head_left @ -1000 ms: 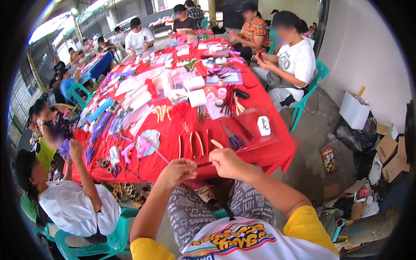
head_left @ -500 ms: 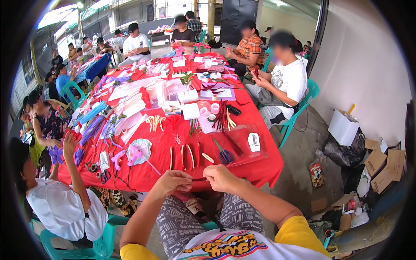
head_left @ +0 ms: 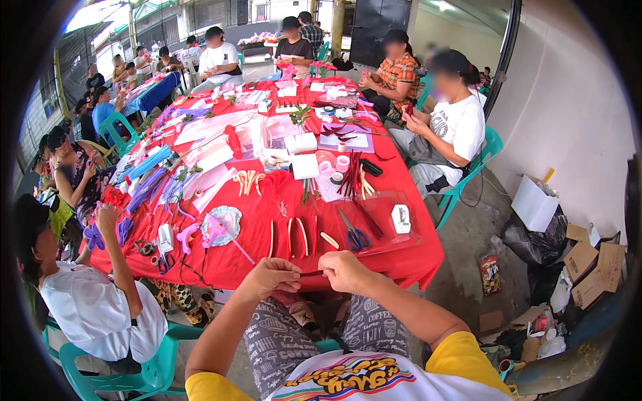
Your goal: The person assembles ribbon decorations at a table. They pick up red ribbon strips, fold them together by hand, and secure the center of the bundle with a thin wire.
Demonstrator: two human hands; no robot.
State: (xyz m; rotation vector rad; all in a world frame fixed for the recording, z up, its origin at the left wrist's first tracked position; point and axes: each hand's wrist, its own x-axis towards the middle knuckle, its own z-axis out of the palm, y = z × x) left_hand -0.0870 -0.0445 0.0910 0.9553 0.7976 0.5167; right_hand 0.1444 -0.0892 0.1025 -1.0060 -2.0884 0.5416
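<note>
Just off the table's near edge, my left hand [head_left: 273, 276] and my right hand [head_left: 346, 270] are closed in pinches. Stretched between them is a short, thin dark red strip [head_left: 311, 274], which looks like a pipe cleaner; the fingers hide its ends. Beyond my hands, on the red tablecloth [head_left: 267, 204], lie several bent cream and dark red pieces [head_left: 298, 238] and one loose cream piece [head_left: 329, 239]. Scissors [head_left: 354, 236] with dark blue handles rest to the right of these. A bundle of dark red pipe cleaners [head_left: 352, 179] lies farther back.
A pink glue gun [head_left: 214, 230] rests on a pale scalloped dish [head_left: 231, 218], left of centre. A white device [head_left: 401, 218] stands at the right corner. Co-workers sit around the table, one close on my left [head_left: 100, 301]. Cardboard boxes [head_left: 597, 274] and bags lie on the right-hand floor.
My view has shifted slightly, so the table appears lower and farther right. Both hands still hold the dark red strip in much the same pose. The left co-worker's raised hand has changed pose.
</note>
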